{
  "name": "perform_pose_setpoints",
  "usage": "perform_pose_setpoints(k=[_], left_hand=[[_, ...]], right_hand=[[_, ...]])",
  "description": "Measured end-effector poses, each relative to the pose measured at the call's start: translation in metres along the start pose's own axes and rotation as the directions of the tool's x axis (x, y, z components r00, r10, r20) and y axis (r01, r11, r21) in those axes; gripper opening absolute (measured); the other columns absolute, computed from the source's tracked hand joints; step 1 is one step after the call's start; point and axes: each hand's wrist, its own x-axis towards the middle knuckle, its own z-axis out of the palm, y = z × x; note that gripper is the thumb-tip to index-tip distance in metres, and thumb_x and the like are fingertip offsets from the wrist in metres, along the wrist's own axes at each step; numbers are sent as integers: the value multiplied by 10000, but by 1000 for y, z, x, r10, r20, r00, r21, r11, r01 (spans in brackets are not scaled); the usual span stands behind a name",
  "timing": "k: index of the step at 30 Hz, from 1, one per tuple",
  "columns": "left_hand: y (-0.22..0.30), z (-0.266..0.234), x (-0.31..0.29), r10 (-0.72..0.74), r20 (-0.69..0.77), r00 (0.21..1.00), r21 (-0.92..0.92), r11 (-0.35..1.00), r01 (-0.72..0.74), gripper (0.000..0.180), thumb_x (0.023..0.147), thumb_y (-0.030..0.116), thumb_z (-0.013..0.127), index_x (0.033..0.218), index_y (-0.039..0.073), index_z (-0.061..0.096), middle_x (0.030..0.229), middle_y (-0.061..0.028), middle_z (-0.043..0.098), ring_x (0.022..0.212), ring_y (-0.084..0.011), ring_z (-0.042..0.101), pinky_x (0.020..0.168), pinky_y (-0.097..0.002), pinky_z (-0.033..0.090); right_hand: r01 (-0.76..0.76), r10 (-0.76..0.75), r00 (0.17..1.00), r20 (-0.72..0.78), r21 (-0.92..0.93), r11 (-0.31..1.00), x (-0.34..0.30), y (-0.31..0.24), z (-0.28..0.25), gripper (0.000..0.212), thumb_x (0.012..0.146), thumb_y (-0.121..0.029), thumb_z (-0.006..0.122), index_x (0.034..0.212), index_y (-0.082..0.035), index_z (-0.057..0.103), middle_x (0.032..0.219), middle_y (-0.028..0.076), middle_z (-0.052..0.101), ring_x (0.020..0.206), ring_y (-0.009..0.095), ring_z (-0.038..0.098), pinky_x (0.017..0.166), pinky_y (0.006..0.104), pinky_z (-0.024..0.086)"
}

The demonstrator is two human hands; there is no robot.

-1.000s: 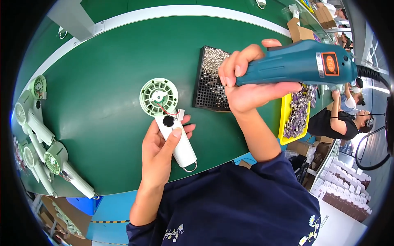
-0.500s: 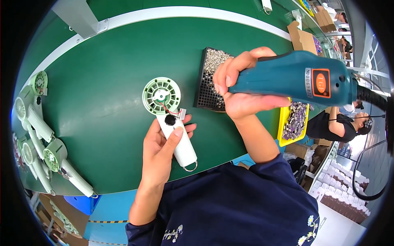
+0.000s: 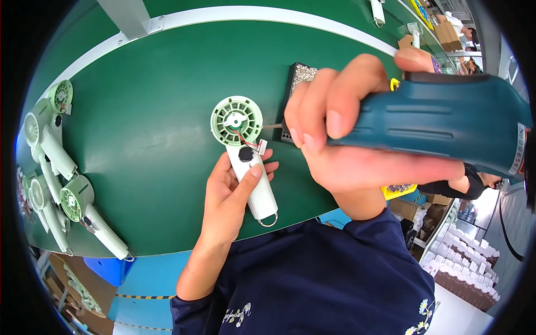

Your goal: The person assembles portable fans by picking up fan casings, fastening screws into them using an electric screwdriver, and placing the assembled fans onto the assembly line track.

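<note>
My left hand (image 3: 222,198) is wrapped round the white handle of a handheld fan (image 3: 262,192), its thumb over the front. The fan's open round head is pale green, with a white hub, thin red and dark wires and a small white connector. In my right hand (image 3: 352,164) is a teal electric screwdriver (image 3: 435,114), held sideways. Its thin bit (image 3: 272,127) points left, with the tip at the right edge of the fan head; I cannot tell whether it touches. Behind my right fingers, a black perforated tray (image 3: 290,81) holding small screws (image 3: 305,73) is mostly hidden.
Several similar fans (image 3: 100,234) lie in a cluster at the green table's left edge. A yellow tray (image 3: 397,193) of small parts is partly covered by my right arm. A white rail (image 3: 257,12) borders the far side. Another person (image 3: 474,187) is at the right.
My right hand has brought the screwdriver nearer and slightly lower, away from above the screw tray, and the bit now shows beside the fan head. The fan appears slightly farther right in view.
</note>
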Motion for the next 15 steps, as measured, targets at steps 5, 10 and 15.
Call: perform_pose_setpoints(k=[5, 10, 15], left_hand=[[-2, -2, 0, -5, 22, 1000, -15, 1000, 6, 369, 963, 116, 575, 1284, -30, 466, 1216, -139, 612, 1067, -225, 631, 913, -339, 508], [-2, -4, -1, 0, 20, 1000, -34, 999, 1, 367, 963, 104, 571, 1287, -28, 459, 1213, -142, 612, 1071, -224, 629, 917, -338, 507], [-4, -5, -1, 14, 28, 1000, -53, 999, -12, 365, 963, 89, 566, 1292, -23, 454, 1216, -144, 610, 1073, -223, 628, 918, -340, 508]], right_hand=[[27, -30, 998, -47, -63, 998, -7, 19, 2, 1063, 616, -962, 335, 1335, -180, 358, 726, 51, 513, 479, 186, 474, 417, 336, 415], [-38, 7, 972, -235, -128, 991, -5, 25, 18, 1072, 609, -966, 323, 1314, -160, 374, 680, 53, 499, 448, 183, 454, 401, 329, 406], [85, -94, 994, -47, -169, 982, -4, 39, 14, 1096, 585, -975, 303, 1252, -110, 385, 626, 49, 481, 377, 171, 411, 374, 277, 384]])
